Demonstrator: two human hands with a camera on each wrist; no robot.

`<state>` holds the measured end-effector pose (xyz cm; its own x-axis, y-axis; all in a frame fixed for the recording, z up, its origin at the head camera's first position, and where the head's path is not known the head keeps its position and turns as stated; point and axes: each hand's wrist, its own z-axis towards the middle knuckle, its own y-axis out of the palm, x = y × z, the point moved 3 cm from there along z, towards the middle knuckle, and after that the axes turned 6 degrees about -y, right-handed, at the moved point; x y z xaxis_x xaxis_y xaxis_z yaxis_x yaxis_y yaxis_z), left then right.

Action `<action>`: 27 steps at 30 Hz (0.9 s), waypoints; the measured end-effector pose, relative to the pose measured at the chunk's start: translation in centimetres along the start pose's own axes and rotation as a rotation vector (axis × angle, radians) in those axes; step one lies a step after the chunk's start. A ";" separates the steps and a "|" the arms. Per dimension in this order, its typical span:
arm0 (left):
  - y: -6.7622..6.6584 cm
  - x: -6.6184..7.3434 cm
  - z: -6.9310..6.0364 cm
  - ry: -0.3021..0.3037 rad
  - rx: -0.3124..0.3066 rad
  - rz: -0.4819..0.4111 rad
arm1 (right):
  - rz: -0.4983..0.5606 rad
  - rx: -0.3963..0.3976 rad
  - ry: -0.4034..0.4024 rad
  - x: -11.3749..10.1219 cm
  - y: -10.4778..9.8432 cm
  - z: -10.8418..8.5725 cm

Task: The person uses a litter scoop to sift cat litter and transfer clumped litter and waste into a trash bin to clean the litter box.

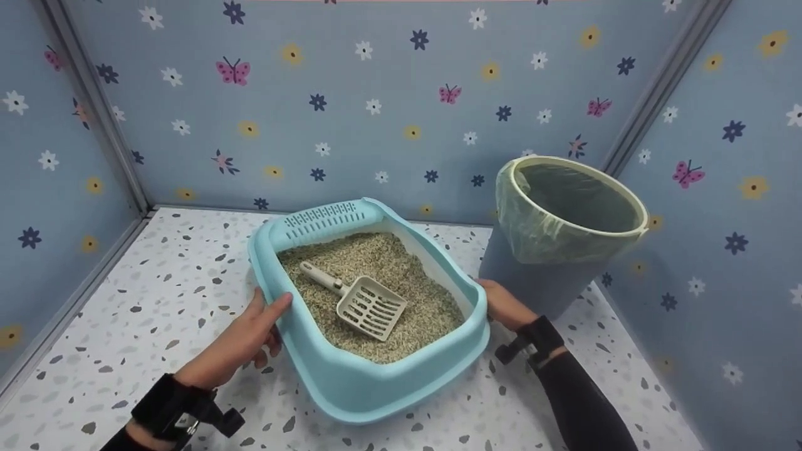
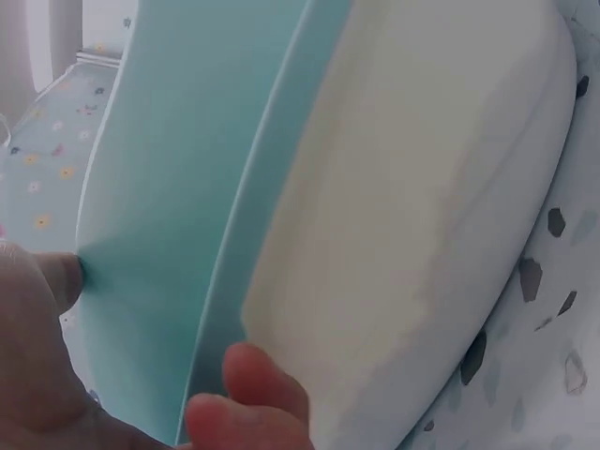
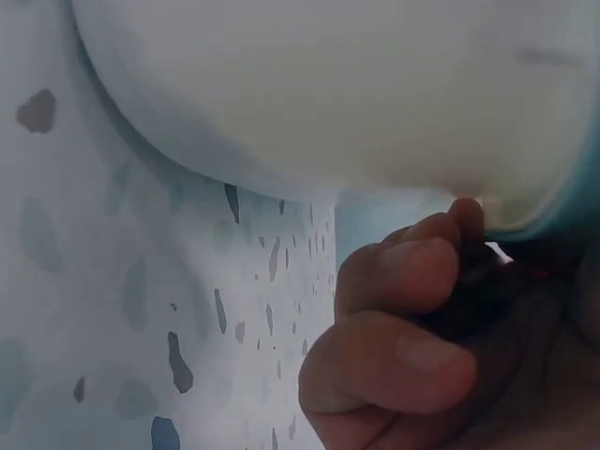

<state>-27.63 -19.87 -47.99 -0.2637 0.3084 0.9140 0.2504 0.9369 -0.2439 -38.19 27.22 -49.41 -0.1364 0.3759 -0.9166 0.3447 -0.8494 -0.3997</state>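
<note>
A light blue litter box point(image 1: 376, 394) stands on the speckled surface, holding sandy litter point(image 1: 401, 263) with a beige slotted scoop point(image 1: 373, 307) lying on it. My left hand point(image 1: 241, 335) grips the box's left side, thumb on the outer rim, fingers curled below. The left wrist view shows the thumb against the blue wall point(image 2: 178, 187) and the hand's point(image 2: 42, 356) fingertips by the lower edge, above a whitish base point(image 2: 394, 187). On the right side, my right hand point(image 1: 504, 305) holds the rim; in the right wrist view its point(image 3: 403, 347) fingers curl beneath the edge.
A grey-blue bin point(image 1: 532, 282) with a pale rim point(image 1: 579, 228) and a translucent liner point(image 1: 529, 232) stands behind my right hand. Flowered blue panels point(image 1: 376, 88) enclose the back and both sides of the speckled surface point(image 1: 156, 282).
</note>
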 end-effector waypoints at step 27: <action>-1.6 -0.4 1.2 0.019 -0.064 -0.034 | 0.104 -0.032 0.006 -0.6 2.5 -1.4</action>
<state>-29.00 -21.30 -48.34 -0.2555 0.2726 0.9276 0.3003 0.9343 -0.1919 -35.97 25.33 -49.85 -0.0928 0.2887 -0.9529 0.3858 -0.8718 -0.3017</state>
